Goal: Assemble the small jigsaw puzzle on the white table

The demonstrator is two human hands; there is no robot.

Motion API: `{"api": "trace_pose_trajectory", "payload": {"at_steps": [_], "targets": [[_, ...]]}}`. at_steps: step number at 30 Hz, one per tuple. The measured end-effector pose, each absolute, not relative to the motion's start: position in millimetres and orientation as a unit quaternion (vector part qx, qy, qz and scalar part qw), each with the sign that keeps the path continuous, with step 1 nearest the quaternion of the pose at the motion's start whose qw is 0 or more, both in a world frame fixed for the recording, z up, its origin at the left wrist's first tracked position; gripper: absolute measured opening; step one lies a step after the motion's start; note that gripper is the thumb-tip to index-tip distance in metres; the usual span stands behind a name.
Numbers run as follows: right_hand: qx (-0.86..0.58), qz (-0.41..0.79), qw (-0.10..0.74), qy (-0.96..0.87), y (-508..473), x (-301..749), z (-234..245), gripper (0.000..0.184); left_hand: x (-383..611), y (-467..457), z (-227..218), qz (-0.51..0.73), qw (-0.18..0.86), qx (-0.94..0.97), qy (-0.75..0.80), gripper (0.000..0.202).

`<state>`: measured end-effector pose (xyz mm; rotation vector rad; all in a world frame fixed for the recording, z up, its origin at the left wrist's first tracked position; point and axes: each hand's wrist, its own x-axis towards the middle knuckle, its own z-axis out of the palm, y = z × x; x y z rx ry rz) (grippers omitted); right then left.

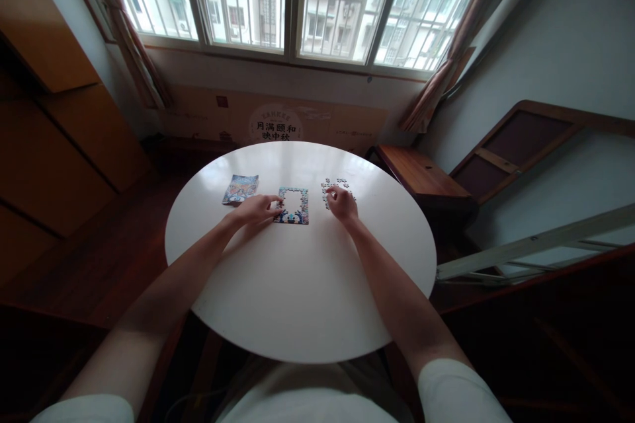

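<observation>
A partly assembled jigsaw puzzle (301, 217) lies flat on the white round table (307, 277), its border joined around a bare middle. My left hand (255, 209) rests at the puzzle's left edge, thumb and fingers apart, touching the frame of pieces. To the right, my right hand (341, 203) is over a group of loose puzzle pieces (342, 182), with its fingers curled in and the thumb against the index finger. Whatever may be between those fingertips is too small to tell. The hand hides part of the loose pieces.
A colourful printed picture sheet or packet (241, 190) lies on the table left of the puzzle, beyond my left forearm. A wooden bench or low table (421, 172) stands behind the table at right. A barred window (288, 0) is ahead, and cabinets (64, 112) stand at left.
</observation>
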<state>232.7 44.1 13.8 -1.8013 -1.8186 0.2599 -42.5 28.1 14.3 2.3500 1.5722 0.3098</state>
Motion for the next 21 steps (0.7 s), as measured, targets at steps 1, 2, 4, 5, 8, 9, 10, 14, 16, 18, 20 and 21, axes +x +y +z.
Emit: {"api": "trace_pose_trajectory", "payload": {"at_steps": [1,2,4,5,8,9,10,14,16,18,20,21], "targets": [[-0.689,0.095,0.282,-0.661,48,242,14,0.031,-42,28,14,0.107,0.148,0.817,0.547,0.052],[-0.703,0.096,0.282,-0.645,51,252,14,0.031,-42,28,14,0.107,0.148,0.817,0.548,0.052],[-0.727,0.099,0.283,-0.617,57,269,11,0.031,-42,28,15,0.106,0.149,0.816,0.548,0.052],[-0.738,0.102,0.284,-0.603,59,277,9,0.031,-42,27,14,0.106,0.150,0.816,0.548,0.052],[-0.772,0.099,0.291,-0.556,64,294,2,0.032,-43,28,14,0.108,0.151,0.817,0.546,0.052],[-0.779,0.100,0.294,-0.545,65,298,0,0.033,-43,28,13,0.109,0.151,0.817,0.546,0.052],[-0.785,0.100,0.297,-0.534,66,300,-1,0.034,-43,28,13,0.110,0.151,0.817,0.545,0.052],[-0.789,0.109,0.299,-0.526,68,302,-4,0.036,-43,29,13,0.109,0.149,0.818,0.544,0.052],[-0.786,0.108,0.290,-0.536,68,301,-5,0.036,-43,29,13,0.109,0.148,0.818,0.546,0.051],[-0.786,0.107,0.280,-0.541,68,299,-5,0.035,-43,28,13,0.109,0.147,0.817,0.547,0.051],[-0.785,0.108,0.272,-0.545,68,298,-5,0.035,-43,28,13,0.110,0.147,0.817,0.547,0.051],[-0.785,0.109,0.270,-0.547,68,298,-5,0.034,-43,28,13,0.110,0.146,0.818,0.546,0.051]]}}
